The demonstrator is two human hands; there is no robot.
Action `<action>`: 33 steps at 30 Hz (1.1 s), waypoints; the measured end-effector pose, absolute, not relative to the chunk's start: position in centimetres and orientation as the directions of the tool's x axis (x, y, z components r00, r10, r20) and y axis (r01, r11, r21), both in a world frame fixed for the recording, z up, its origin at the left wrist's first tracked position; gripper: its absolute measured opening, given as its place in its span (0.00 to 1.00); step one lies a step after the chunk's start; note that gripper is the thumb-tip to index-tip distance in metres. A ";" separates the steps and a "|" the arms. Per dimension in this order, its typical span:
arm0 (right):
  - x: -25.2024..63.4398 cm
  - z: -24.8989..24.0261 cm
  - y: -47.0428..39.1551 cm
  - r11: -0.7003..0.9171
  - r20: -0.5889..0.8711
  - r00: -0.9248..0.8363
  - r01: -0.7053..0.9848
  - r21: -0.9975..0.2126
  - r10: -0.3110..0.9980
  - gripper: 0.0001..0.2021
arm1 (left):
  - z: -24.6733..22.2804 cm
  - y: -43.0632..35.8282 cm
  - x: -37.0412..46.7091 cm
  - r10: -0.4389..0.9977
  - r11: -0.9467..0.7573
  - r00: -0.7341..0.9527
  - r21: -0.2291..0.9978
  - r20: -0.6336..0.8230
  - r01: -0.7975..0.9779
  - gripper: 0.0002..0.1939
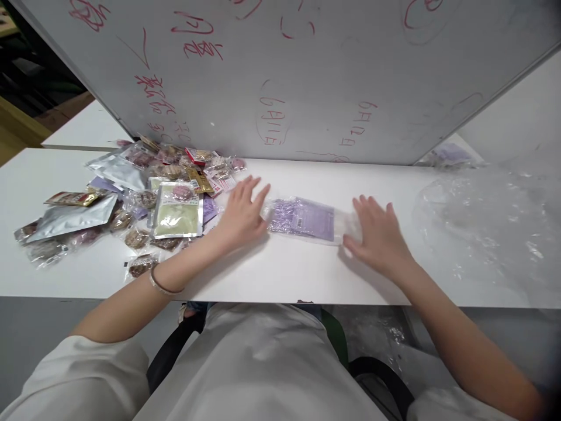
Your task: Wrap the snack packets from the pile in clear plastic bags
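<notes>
Between my hands, a clear plastic bag with purple packets (313,219) inside lies flat on the white table (280,269). My left hand (245,213) is spread at the bag's left end, its thumb close to the plastic. At the other end, my right hand (377,234) has its fingers apart, with the thumb by the bag's clear edge. Neither hand grips anything; whether the thumbs touch the plastic I cannot tell. Just left of my left hand is a pile of wrapped snacks, with a pale green pouch (179,210) at its near side.
Silver pouches (79,216) and several small wrapped pieces spread across the table's left side. A large heap of clear plastic bags (491,228) covers the right. A whiteboard (280,76) with red writing stands along the back edge.
</notes>
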State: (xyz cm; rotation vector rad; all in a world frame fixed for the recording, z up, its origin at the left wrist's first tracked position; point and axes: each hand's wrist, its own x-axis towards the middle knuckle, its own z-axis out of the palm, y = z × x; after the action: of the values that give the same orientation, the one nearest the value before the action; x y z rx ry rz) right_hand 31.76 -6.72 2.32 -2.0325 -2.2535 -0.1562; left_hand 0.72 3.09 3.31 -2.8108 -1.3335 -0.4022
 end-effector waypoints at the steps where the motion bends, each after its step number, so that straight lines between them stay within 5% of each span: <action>1: 31.4 2.2 -7.2 0.170 0.072 -0.168 0.985 -0.018 0.983 0.40 | 3.2 2.5 0.9 0.725 -0.688 0.664 0.144 0.183 0.712 0.38; 6: 31.0 1.1 -6.7 0.170 -0.113 -0.184 0.978 -0.121 0.976 0.38 | 1.7 2.4 1.9 0.784 -0.589 0.613 0.194 -0.096 0.784 0.36; 11: 31.9 0.6 -4.3 0.075 0.019 -0.072 0.976 -0.206 0.997 0.39 | 1.2 3.7 2.5 0.814 -0.573 0.581 0.144 -0.023 0.807 0.32; 15: 31.5 0.2 -3.0 -0.114 0.085 0.143 0.954 -0.277 0.986 0.33 | 1.6 4.0 2.9 0.888 -0.426 0.460 0.398 0.011 0.812 0.34; 19: 30.4 0.1 -2.0 -0.093 0.201 0.256 0.803 -0.588 0.945 0.30 | 2.3 4.3 3.5 0.942 -0.233 0.332 0.796 0.043 0.558 0.36; 22: 28.9 0.2 -0.9 -0.001 0.311 0.372 0.644 -0.765 0.875 0.29 | 3.5 4.0 4.4 0.928 -0.017 0.364 0.967 -0.079 0.254 0.41; 24: 27.6 0.5 -0.2 0.039 0.348 0.403 0.605 -0.795 0.847 0.30 | 4.4 3.6 4.9 0.886 0.151 0.433 0.986 -0.167 0.071 0.43; 27: 25.4 1.5 0.4 0.108 0.339 0.425 0.481 -0.870 0.839 0.31 | 5.1 3.0 5.7 0.866 0.278 0.468 0.947 -0.175 -0.161 0.34; 33: 22.2 4.4 0.2 0.200 0.146 0.422 -0.087 -0.976 0.895 0.27 | 3.2 3.1 6.4 0.919 0.184 0.388 0.949 -0.073 -0.256 0.27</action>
State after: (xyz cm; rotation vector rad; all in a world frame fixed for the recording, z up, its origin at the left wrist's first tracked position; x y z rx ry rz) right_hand 22.23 0.23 4.44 -1.1603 -0.8853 0.8294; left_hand 6.38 3.05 3.23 -3.0245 -2.2331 -2.7388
